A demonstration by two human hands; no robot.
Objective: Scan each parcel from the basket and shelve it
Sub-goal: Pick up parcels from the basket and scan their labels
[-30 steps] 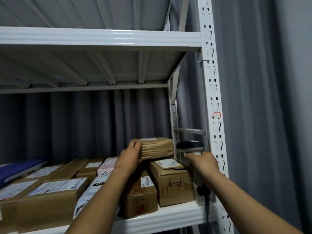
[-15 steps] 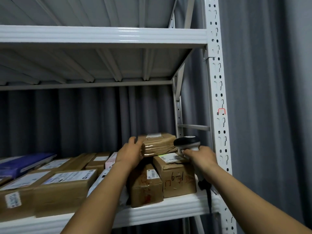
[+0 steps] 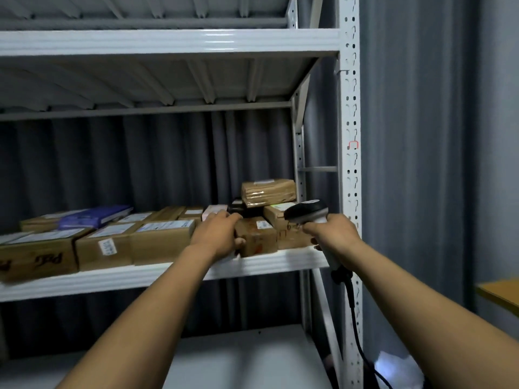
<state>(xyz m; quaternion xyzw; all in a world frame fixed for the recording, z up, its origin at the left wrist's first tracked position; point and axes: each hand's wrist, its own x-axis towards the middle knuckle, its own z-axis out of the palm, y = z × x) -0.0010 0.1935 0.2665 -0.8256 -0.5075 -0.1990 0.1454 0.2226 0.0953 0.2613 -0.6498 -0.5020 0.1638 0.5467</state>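
A brown taped parcel lies on top of other boxes at the right end of the white shelf. My left hand is below and left of it, apart from it. Its fingers rest on the top left edge of a small brown box and the thumb touches that box's front. My right hand grips a black and white barcode scanner, whose head points left toward the boxes at the shelf's right end. Its black cable hangs down along the post.
Several labelled cardboard boxes and a blue parcel fill the shelf to the left. A white perforated post stands right of the scanner. Another shelf board spans overhead, a grey lower shelf lies below, and a wooden surface juts in at right.
My left hand let go of the taped parcel, which stays on the stack, and dropped to the small box below. The view tilted down; the right hand still holds the scanner.
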